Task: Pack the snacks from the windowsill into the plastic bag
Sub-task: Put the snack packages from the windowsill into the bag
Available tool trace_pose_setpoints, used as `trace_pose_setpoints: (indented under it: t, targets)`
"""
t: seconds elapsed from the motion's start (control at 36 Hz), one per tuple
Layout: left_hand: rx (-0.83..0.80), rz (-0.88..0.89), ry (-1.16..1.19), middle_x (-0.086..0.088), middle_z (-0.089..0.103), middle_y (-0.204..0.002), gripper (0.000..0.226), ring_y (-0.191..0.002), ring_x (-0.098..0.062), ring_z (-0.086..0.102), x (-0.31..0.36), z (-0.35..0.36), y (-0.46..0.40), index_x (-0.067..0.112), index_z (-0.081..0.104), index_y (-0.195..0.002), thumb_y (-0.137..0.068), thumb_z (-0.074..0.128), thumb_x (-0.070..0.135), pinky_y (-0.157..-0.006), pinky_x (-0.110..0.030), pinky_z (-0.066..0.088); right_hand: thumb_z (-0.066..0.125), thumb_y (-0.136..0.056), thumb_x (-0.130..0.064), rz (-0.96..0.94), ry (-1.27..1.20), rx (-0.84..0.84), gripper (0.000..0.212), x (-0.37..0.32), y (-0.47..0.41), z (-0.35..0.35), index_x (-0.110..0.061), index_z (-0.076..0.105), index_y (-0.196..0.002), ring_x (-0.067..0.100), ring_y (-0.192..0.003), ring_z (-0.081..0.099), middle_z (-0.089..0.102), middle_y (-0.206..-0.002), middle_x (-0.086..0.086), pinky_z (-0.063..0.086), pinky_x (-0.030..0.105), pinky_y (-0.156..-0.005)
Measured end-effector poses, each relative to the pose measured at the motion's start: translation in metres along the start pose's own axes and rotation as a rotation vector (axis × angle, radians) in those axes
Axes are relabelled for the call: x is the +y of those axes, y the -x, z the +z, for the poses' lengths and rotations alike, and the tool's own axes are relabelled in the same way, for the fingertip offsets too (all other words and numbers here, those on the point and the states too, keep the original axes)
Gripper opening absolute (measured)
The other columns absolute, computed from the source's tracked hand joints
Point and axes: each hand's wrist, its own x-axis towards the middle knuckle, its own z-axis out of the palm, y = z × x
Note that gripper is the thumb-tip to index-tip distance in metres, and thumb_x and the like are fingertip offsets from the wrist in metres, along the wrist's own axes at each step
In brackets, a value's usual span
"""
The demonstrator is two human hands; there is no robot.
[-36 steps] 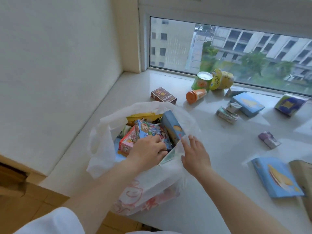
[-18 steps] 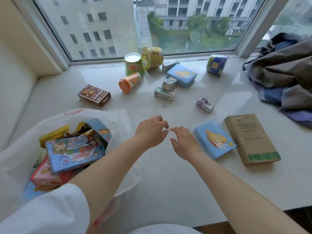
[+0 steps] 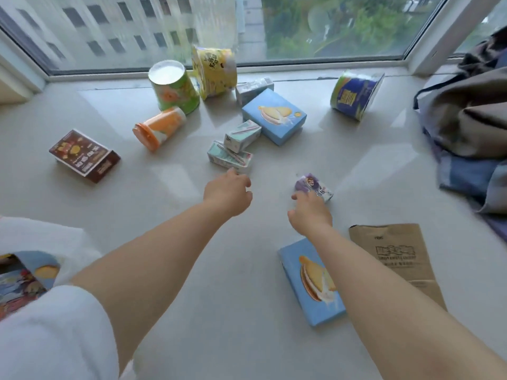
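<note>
Our left hand point(image 3: 229, 194) hangs loosely curled by the mint cartons point(image 3: 230, 158); right hand point(image 3: 310, 212) touches the purple carton point(image 3: 314, 187), grip unclear. A hasty double grab could knock cartons away; bag point(image 3: 41, 242) sits far left.

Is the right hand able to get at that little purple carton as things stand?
Probably yes. The right hand is already at the near edge of the purple carton, which lies alone on the windowsill. Nothing sits between them; whether the fingers touch it yet is unclear.
</note>
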Motion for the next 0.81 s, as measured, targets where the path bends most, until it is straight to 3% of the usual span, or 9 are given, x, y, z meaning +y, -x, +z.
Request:
trace_pose_setpoints:
  t: [0.14,0.25,0.31,0.47,0.56,0.61,0.69,0.81]
  targets:
    - [0.083,-0.074,-0.047,-0.009,0.039,-0.138,0.045,-0.129,-0.028,0.035,0.004,-0.007,-0.069,0.021,0.043,-0.137,-0.093,0.047,0.031,-0.099,-0.04,0.037,0.044,-0.093,-0.024,0.114,0.105,0.161,0.05,0.008,-0.053,0.002,-0.017,0.031,-0.141,0.028,-0.127,0.032,0.032,-0.139,0.009,0.033,0.038,-0.101]
    - [0.129,-0.114,-0.046,-0.013,0.037,-0.137,0.052,-0.127,-0.03,0.033,0.007,-0.013,-0.119,0.013,0.04,-0.136,-0.089,0.052,0.032,-0.102,-0.039,0.034,0.048,-0.089,-0.027,0.236,0.052,0.104,0.068,0.02,-0.081,0.012,-0.013,0.016,-0.147,0.028,-0.131,0.03,0.032,-0.142,0.011,0.028,0.037,-0.105]
    - [0.14,-0.14,-0.039,-0.014,0.036,-0.138,0.057,-0.128,-0.031,0.031,0.007,-0.015,-0.141,0.013,0.037,-0.138,-0.089,0.054,0.035,-0.104,-0.039,0.032,0.046,-0.09,-0.026,0.232,0.069,0.109,0.067,0.026,-0.091,0.02,-0.01,0.014,-0.147,0.028,-0.131,0.03,0.032,-0.142,0.012,0.027,0.036,-0.106]
    - [0.09,-0.215,-0.076,-0.015,0.032,-0.145,0.082,-0.134,-0.031,0.03,0.003,0.004,-0.198,0.014,0.016,-0.149,-0.088,0.053,0.054,-0.107,-0.041,0.029,0.046,-0.093,-0.03,0.132,0.162,0.23,0.058,0.036,-0.102,0.044,-0.005,0.027,-0.141,0.032,-0.116,0.039,0.04,-0.13,0.014,0.032,0.039,-0.092]
    - [0.066,-0.318,-0.052,-0.013,0.033,-0.146,0.091,-0.134,-0.029,0.032,0.001,0.009,-0.21,0.018,0.007,-0.151,-0.085,0.047,0.066,-0.104,-0.041,0.032,0.067,-0.078,-0.032,0.079,0.212,0.289,0.061,0.036,-0.112,0.048,-0.003,0.042,-0.126,0.032,-0.094,0.051,0.054,-0.108,0.014,0.041,0.039,-0.077]
    - [0.088,-0.335,-0.066,-0.012,0.036,-0.143,0.091,-0.131,-0.029,0.036,0.0,0.011,-0.212,0.016,0.012,-0.15,-0.084,0.049,0.066,-0.1,-0.039,0.035,0.07,-0.075,-0.032,0.046,0.225,0.324,0.06,0.034,-0.12,0.049,-0.005,0.041,-0.12,0.031,-0.088,0.052,0.056,-0.102,0.013,0.04,0.037,-0.073]
    - [0.137,-0.307,-0.054,-0.011,0.043,-0.135,0.071,-0.124,-0.029,0.042,-0.006,0.018,-0.207,0.014,0.03,-0.139,-0.087,0.054,0.056,-0.094,-0.038,0.038,0.061,-0.085,-0.033,0.009,0.189,0.351,0.052,0.025,-0.127,0.046,-0.003,0.046,-0.125,0.032,-0.097,0.049,0.052,-0.111,0.015,0.037,0.039,-0.079]
    - [0.095,-0.339,0.04,-0.01,0.044,-0.133,0.064,-0.122,-0.03,0.045,-0.016,0.022,-0.191,0.013,0.032,-0.135,-0.088,0.056,0.049,-0.091,-0.038,0.04,0.047,-0.093,-0.033,-0.028,0.165,0.279,0.053,0.011,-0.126,0.045,-0.006,0.032,-0.137,0.031,-0.112,0.04,0.042,-0.127,0.012,0.03,0.037,-0.089]
